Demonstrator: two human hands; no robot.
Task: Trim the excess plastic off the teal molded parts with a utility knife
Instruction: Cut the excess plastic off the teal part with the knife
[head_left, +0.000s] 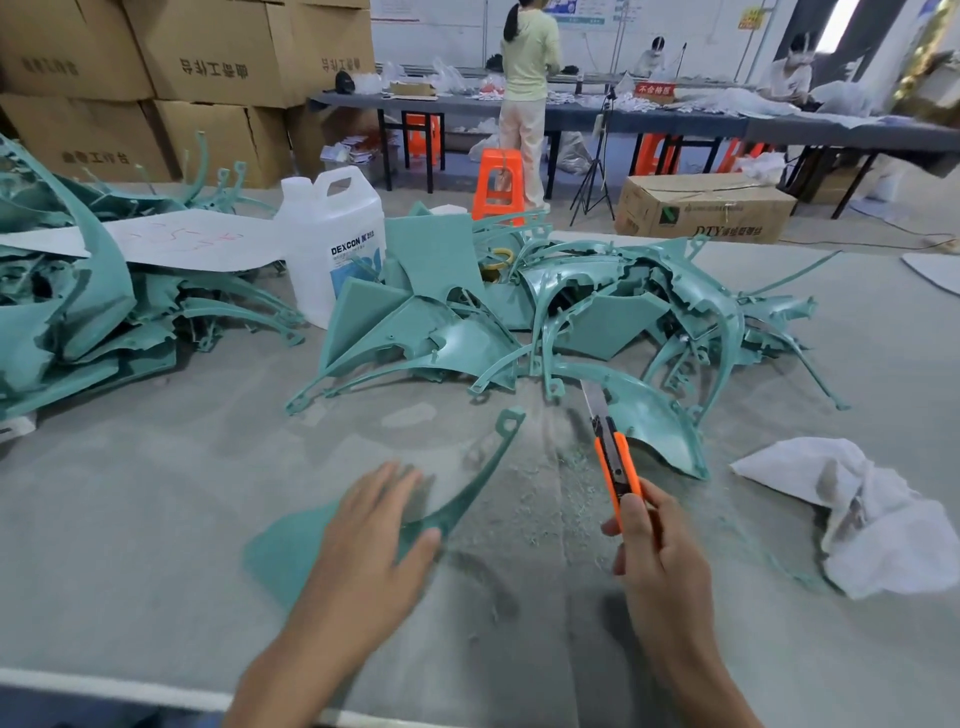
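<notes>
I see left hand (363, 540) flat, fingers straight, pinning the teal part (283, 551), long axis toward 1 o'clock; right hand (660, 556), clenched on the utility knife (615, 462), sits near its 3 o'clock, blade pointing 12.

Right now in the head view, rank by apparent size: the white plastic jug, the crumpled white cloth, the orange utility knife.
1. Crumpled white cloth
2. White plastic jug, farther from the camera, so unsure against the cloth
3. Orange utility knife

DEXCON on white jug (332, 244), DTY on floor carton (706, 213), 不合格区 on red sign (655, 89)
</notes>
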